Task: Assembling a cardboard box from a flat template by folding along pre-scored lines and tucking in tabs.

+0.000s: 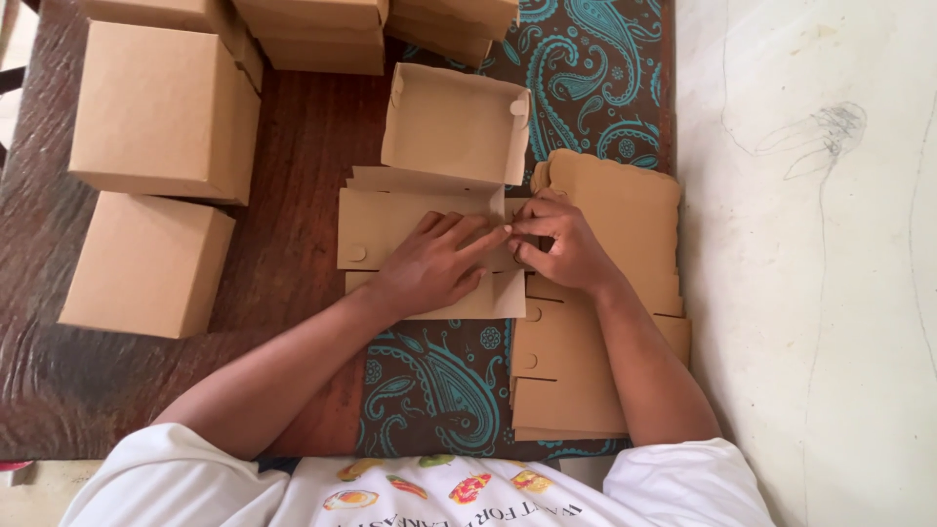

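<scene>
Left hand [434,263] pressing flat on blank [390,229], pinning it. Right hand [566,244] pinching blank's right flap, folding. Blank lying left of flat stack [605,322]; finished boxes [156,176] far left of stack.

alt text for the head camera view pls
Both hands, left hand and right hand, press on a flat brown cardboard box blank, one flap raised. A stack of flat blanks lies right, folded boxes left.
</scene>
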